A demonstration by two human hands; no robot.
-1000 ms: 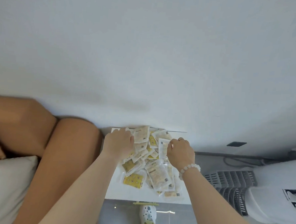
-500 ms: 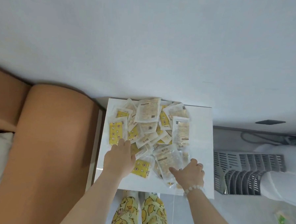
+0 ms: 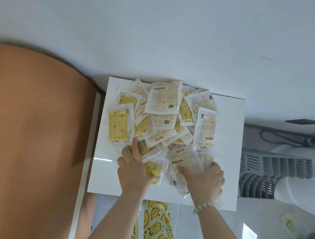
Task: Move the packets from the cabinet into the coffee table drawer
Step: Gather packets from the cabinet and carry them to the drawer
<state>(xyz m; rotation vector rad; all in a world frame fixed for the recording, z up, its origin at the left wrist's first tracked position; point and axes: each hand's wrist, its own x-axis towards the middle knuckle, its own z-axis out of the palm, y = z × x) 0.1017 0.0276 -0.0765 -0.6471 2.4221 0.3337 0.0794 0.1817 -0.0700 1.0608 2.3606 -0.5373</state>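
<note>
A pile of several hand-warmer packets (image 3: 163,101), some yellow with prints and some clear with labels, covers the white cabinet top (image 3: 228,141). My left hand (image 3: 134,171) lies flat on the pile's near-left edge. Its fingers are spread, the index finger stretches onto a packet, and a yellow packet (image 3: 155,169) sits partly under the palm. My right hand (image 3: 204,180), with a bead bracelet at the wrist, holds a bunch of clear packets (image 3: 184,157) at the near right, thumb on top and fingers curled round their right side. No coffee table drawer is in view.
A brown sofa arm (image 3: 39,131) stands close against the cabinet's left side. A white appliance with grilles (image 3: 278,173) and cables (image 3: 289,139) are on the right. The white wall (image 3: 157,37) is right behind. My duck-print trousers (image 3: 156,223) show below the front edge.
The view has tilted down and closer. Both hands came back from the pile's far side to its near edge. My right hand has closed round clear packets.
</note>
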